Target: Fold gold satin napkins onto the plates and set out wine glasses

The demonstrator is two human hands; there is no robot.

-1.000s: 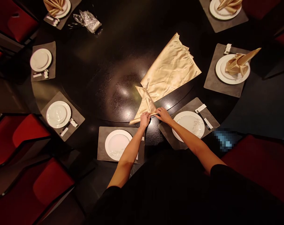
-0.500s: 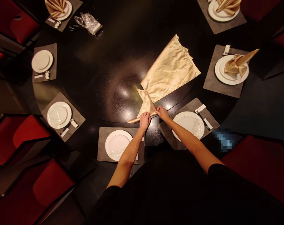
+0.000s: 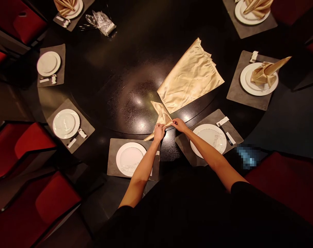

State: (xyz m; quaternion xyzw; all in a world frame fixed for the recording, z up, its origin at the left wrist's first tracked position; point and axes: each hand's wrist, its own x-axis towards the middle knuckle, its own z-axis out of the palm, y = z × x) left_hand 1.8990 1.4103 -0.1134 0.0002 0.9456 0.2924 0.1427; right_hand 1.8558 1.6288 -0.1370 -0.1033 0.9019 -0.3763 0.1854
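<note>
Moved since the earlier frame: the rolled tail (image 3: 149, 137) of the gold satin napkin (image 3: 161, 116) sticks out less far past the left hand (image 3: 159, 133), and both hands sit almost where they were.

Left hand: narrow, fingers closed over the folded napkin at its lower edge, holding it down on the table.

Right hand (image 3: 180, 125): narrow, thumb and fingers pinching the napkin's right end, just beside the left hand.

Napkin: folded into a peak that points away from the person, lying on the black round table (image 3: 94, 79) near its edge and held by both hands.

Flat cloth: a larger gold satin cloth (image 3: 190, 81) lies spread beyond the hands, touching the napkin's far side; in this dim light, it is hard to tell whether the two are one piece.

Nearest settings: a white plate (image 3: 129, 159) on a grey placemat (image 3: 113, 162) lies below the left hand, and a second white plate (image 3: 208, 139) on a grey placemat (image 3: 208, 119) lies under the right forearm's reach.

Plates further round: a white plate (image 3: 259, 79) to the right holds a folded gold napkin (image 3: 266, 74) with its point raised.

Beyond: a crumpled clear plastic bag (image 3: 101, 22) lies on the table's far side.
</note>
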